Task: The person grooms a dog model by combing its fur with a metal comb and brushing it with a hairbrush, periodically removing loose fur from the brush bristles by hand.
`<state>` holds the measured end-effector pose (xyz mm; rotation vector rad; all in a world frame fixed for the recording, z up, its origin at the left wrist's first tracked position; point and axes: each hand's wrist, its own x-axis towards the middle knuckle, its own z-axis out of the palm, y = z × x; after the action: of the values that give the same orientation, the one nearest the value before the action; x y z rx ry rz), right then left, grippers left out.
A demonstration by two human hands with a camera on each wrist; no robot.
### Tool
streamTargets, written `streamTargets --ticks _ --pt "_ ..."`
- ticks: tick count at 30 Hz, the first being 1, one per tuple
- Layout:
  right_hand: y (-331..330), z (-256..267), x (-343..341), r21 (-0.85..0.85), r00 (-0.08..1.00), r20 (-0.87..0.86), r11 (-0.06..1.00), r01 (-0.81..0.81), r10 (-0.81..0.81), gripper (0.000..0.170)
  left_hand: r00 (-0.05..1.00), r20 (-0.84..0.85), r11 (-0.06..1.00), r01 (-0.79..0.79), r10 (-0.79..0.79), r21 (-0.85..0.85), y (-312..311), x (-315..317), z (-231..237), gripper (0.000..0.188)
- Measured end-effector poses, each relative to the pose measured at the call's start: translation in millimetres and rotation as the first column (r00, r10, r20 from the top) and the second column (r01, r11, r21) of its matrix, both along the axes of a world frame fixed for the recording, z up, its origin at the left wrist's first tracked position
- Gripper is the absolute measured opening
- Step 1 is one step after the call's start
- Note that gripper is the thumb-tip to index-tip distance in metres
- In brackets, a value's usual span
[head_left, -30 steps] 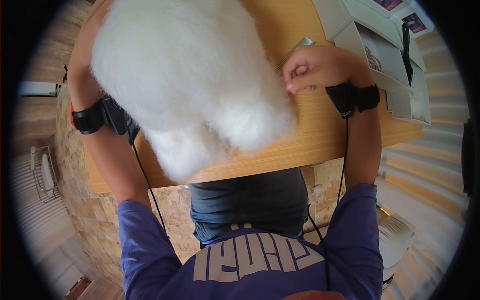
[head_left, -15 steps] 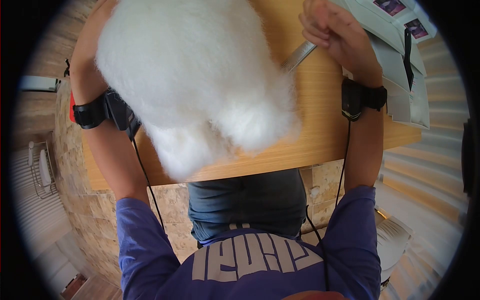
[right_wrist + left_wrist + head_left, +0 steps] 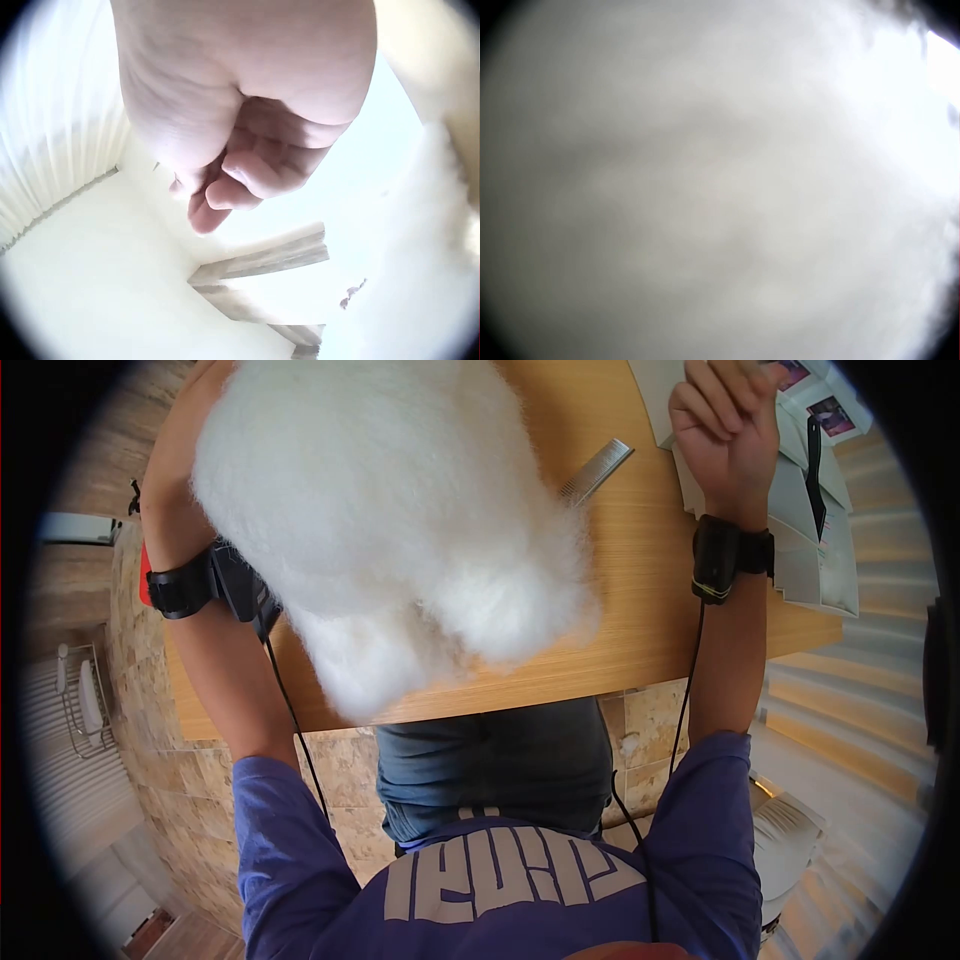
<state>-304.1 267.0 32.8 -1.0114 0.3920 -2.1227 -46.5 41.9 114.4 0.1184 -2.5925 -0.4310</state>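
A large white fluffy mass (image 3: 370, 510) covers the left and middle of the wooden table (image 3: 640, 580), and its blurred white surface (image 3: 705, 195) fills most of the left wrist view. The left forearm runs up along its left side; the hand itself is hidden. A metal comb (image 3: 602, 468) lies at the mass's right edge, teeth partly against the fluff. Raised at the upper right, beside the white boxes, is the right hand (image 3: 728, 445). In the right wrist view the right hand (image 3: 247, 97) has its fingers curled, with nothing visible held.
White open boxes (image 3: 790, 510) stand at the table's right side, with a black strip-like object (image 3: 815, 480) on them. Cables (image 3: 690, 680) hang from both wrist cameras. A pleated curtain (image 3: 880, 640) is at the far right.
The right hand has moved from beside the fluffy mass, over the comb, up and right toward the boxes. The comb is now uncovered. The left arm stays nearly still.
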Motion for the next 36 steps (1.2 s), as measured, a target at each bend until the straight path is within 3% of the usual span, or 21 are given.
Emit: streamTargets --ticks 1,2,4,7,10,11,12,14,16,17,19,20,21,23,25,27,28,30,31,33,36 --pt "4 1 -1 -0.010 0.986 0.134 0.995 0.097 -0.095 0.035 1.000 0.002 1.000 -0.004 0.004 -0.025 1 0 0 0.032" --pt "3 -2 -2 -0.010 0.986 0.132 0.995 0.103 -0.101 0.035 1.000 0.002 0.999 -0.004 0.004 -0.049 3 -4 0 0.032" --pt "-1 -11 1 0.171 0.958 -0.065 0.942 0.288 -0.281 0.023 1.000 -0.007 0.995 0.018 -0.019 -0.094 0 -4 0 0.032" --pt "-6 -7 18 0.453 0.850 -0.472 0.763 0.462 -0.234 0.019 0.994 -0.040 0.983 0.095 -0.102 -0.154 -1 -5 -1 0.032" --pt "-3 19 41 0.501 0.734 -0.660 0.635 0.588 -0.159 0.015 0.981 -0.070 0.965 0.164 -0.181 -0.206 -2 -20 -2 0.032" --pt "-2 22 42 0.482 0.749 -0.641 0.670 0.565 -0.170 0.014 0.989 -0.080 0.983 0.134 -0.125 0.127 -6 -21 -5 0.033" --pt "-2 23 42 0.461 0.764 -0.620 0.707 0.537 -0.177 0.014 0.996 -0.063 0.891 0.089 -0.068 0.445 -12 -19 -10 0.035" --pt "6 22 43 0.429 0.769 -0.601 0.723 0.541 -0.219 0.014 0.989 -0.136 0.852 0.122 -0.060 0.509 -29 -13 -22 0.040" --pt "22 29 55 0.355 0.544 -0.809 0.553 0.754 -0.222 0.029 0.985 -0.067 0.708 0.162 -0.160 0.688 -43 -15 -22 0.045" --pt "34 27 50 0.351 0.536 -0.813 0.543 0.763 -0.227 0.029 0.993 -0.069 0.640 0.114 -0.096 0.760 -43 -16 -25 0.048" --pt "71 20 29 0.152 0.306 -0.910 0.462 0.874 -0.279 0.035 0.992 -0.112 0.595 0.129 -0.066 0.793 -34 -18 -24 0.043" --pt "92 22 17 0.149 0.300 -0.913 0.460 0.875 -0.276 0.035 0.989 -0.144 0.552 0.133 -0.023 0.823 -30 -17 -25 0.039" --pt "118 25 3 0.162 0.247 -0.926 0.290 0.943 -0.287 0.039 0.989 -0.149 0.548 0.136 -0.021 0.825 -29 -16 -21 0.039" --pt "171 33 -30 0.164 0.138 -0.950 -0.071 0.984 -0.281 0.052 0.968 -0.048 0.738 0.219 -0.245 0.638 -28 -17 -9 0.027" --pt "216 42 -64 0.092 0.033 -0.968 -0.233 0.968 -0.248 0.058 0.974 -0.058 0.716 0.200 -0.218 0.669 -18 -18 -7 0.023" --pt "246 50 -85 0.033 0.011 -0.998 -0.381 0.924 -0.058 0.060 0.979 -0.071 0.696 0.187 -0.192 0.693 -16 -19 -4 0.020" --pt "262 51 -99 0.025 0.002 -0.998 -0.381 0.924 -0.061 0.060 0.973 -0.099 0.682 0.219 -0.210 0.698 -18 -18 -6 0.022" --pt "294 37 -132 -0.039 0.140 -0.916 -0.433 0.900 0.375 0.043 0.966 -0.135 0.668 0.252 -0.222 0.700 -18 -17 -8 0.023" --pt "311 18 -146 -0.047 0.132 -0.917 -0.430 0.902 0.376 0.043 0.974 -0.135 0.614 0.219 -0.180 0.758 -16 -16 -9 0.024" --pt "332 -17 -166 -0.236 -0.120 -0.858 -0.177 0.955 0.499 0.037 0.982 -0.138 0.553 0.189 -0.133 0.812 -13 -16 -12 0.025" --pt "313 -7 -144 -0.059 -0.009 -0.865 -0.082 0.995 0.503 0.029 0.984 -0.176 0.576 0.160 -0.029 0.801 -11 -17 -12 0.026"
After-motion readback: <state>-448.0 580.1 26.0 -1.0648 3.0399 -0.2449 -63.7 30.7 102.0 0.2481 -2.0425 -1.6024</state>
